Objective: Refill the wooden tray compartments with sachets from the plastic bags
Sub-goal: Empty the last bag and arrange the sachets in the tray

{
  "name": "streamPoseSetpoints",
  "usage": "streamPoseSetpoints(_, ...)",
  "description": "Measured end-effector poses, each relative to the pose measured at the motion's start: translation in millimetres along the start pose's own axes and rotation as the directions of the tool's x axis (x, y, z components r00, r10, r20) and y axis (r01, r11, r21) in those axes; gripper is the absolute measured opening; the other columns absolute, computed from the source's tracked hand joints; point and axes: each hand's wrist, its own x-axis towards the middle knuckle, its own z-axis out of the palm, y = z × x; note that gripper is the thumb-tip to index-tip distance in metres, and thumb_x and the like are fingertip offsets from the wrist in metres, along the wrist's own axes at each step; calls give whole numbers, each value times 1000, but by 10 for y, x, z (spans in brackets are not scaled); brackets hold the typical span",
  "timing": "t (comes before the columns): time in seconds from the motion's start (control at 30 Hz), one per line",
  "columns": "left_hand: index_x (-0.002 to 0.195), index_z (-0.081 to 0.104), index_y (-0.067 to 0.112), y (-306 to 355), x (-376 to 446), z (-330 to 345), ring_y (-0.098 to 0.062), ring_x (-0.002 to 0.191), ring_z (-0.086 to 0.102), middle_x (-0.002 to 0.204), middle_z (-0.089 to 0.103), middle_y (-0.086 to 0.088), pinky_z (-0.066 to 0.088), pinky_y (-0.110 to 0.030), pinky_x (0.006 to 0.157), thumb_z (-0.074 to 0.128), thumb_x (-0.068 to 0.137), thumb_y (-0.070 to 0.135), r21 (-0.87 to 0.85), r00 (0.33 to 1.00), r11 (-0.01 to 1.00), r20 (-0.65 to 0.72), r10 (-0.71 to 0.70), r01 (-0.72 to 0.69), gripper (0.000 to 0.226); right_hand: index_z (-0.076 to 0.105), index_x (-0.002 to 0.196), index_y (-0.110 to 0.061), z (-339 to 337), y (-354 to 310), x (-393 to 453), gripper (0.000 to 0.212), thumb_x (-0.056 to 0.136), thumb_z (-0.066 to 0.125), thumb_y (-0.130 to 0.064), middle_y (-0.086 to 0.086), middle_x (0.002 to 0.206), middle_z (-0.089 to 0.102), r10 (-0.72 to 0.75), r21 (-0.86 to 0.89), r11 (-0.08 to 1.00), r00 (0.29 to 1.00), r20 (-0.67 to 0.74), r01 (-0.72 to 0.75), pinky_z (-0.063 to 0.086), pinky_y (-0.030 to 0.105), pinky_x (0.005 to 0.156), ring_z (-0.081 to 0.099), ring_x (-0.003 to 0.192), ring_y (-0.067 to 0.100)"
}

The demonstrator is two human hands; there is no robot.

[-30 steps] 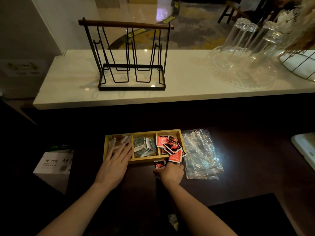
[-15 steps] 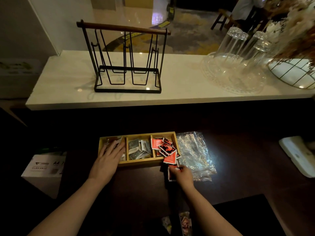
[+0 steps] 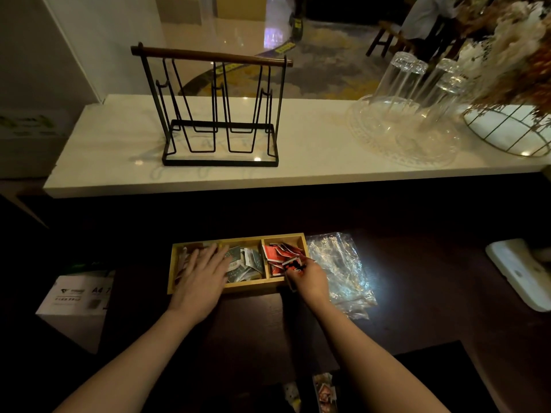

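A wooden tray (image 3: 253, 288) with three compartments lies on the dark table in front of me. Its right compartment holds several red sachets (image 3: 277, 254), the middle one grey sachets (image 3: 247, 260), the left one pale sachets (image 3: 182, 259). My left hand (image 3: 200, 278) rests flat with straight fingers over the left compartment and the divider. My right hand (image 3: 308, 277) pinches red sachets (image 3: 293, 263) at the near right corner of the tray. A crumpled clear plastic bag (image 3: 337, 269) lies flat just right of the tray.
A white marble counter (image 3: 298, 162) behind carries a black wire rack (image 3: 220, 114), upturned glasses on a glass dish (image 3: 405, 129) and a wire basket (image 3: 512, 132). A white paper box (image 3: 74, 302) sits low left, a white object (image 3: 521, 272) far right, small packets (image 3: 323, 391) near bottom.
My right hand picked up the red sachets from the table in front of the tray and lifted them to the right compartment. My left hand stayed on the tray's left side.
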Motion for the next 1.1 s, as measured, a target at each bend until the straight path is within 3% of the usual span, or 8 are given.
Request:
streamPoseSetpoints(0.1, 146, 32, 21, 375, 207, -116, -22, 146, 19, 157, 26, -1, 9, -40, 117, 45, 96, 34, -142, 998, 987, -15, 69, -70, 53, 61, 115, -7, 19, 48, -3, 37, 83, 69, -24, 9, 108, 70, -4, -33, 999, 1000, 9, 4, 51, 31, 77, 65, 94, 23)
streamPoseSetpoints(0.2, 151, 0, 26, 675, 381, -116, -16, 147, -6, 159, -6, 5, -2, -36, 119, 32, 100, 35, -239, 988, 968, 113, 103, -74, 61, 59, 117, -8, 36, 99, -27, 43, 82, 72, -29, 7, 107, 71, -28, -49, 998, 998, 48, 31, 53, 28, 78, 66, 91, 20)
streamPoseSetpoints(0.37, 142, -24, 38, 845, 553, 20, -17, 147, -3, 160, -16, 1, 2, -42, 121, 44, 96, 31, -214, 965, 966, 186, 186, -145, 82, 58, 119, -10, -49, 206, -43, 49, 78, 75, -32, 4, 106, 71, -87, -95, 991, 994, 62, 93, 51, 26, 73, 67, 91, 18)
streamPoseSetpoints(0.5, 149, -7, 39, 868, 601, 115, -21, 148, -8, 161, -12, -2, 2, -44, 121, 42, 96, 31, -104, 933, 976, 291, 212, -190, 73, 57, 111, -14, -114, 314, -11, 42, 77, 76, -30, -1, 100, 70, -114, -123, 985, 990, 85, 124, 57, 31, 75, 67, 84, 13)
streamPoseSetpoints(0.63, 150, 1, 33, 924, 661, 69, -25, 148, -3, 161, -7, -8, 2, -38, 120, 48, 93, 31, -182, 925, 972, 322, 202, -149, 74, 58, 109, -15, -167, 318, 27, 39, 75, 76, -20, -6, 97, 63, -209, -139, 965, 971, 113, 224, 43, 11, 67, 57, 81, 6)
streamPoseSetpoints(0.9, 147, 5, 44, 885, 679, 42, -35, 147, 0, 161, -11, -12, 1, -53, 119, 37, 96, 41, -53, 940, 961, 198, 277, -272, 61, 56, 119, -15, -235, 273, 168, 51, 73, 76, -20, 5, 112, 67, -267, -315, 860, 879, 394, 403, 42, 22, 73, 63, 94, 20)
streamPoseSetpoints(0.97, 148, 15, 38, 870, 656, 74, -29, 148, -5, 161, -10, -8, -6, -55, 117, 32, 97, 43, 7, 934, 946, 166, 318, -323, 54, 57, 115, -15, -237, 283, 190, 45, 74, 75, -20, 5, 111, 67, -256, -320, 865, 889, 378, 386, 47, 25, 74, 63, 92, 20)
streamPoseSetpoints(1.1, 150, 8, 36, 870, 629, 150, -24, 147, -11, 159, -17, -4, -5, -51, 118, 28, 99, 44, 10, 929, 950, 217, 301, -311, 54, 51, 100, -19, -312, 266, 232, 29, 80, 72, -25, 3, 95, 67, -188, -208, 944, 936, 298, 256, 48, 24, 65, 63, 80, 19)
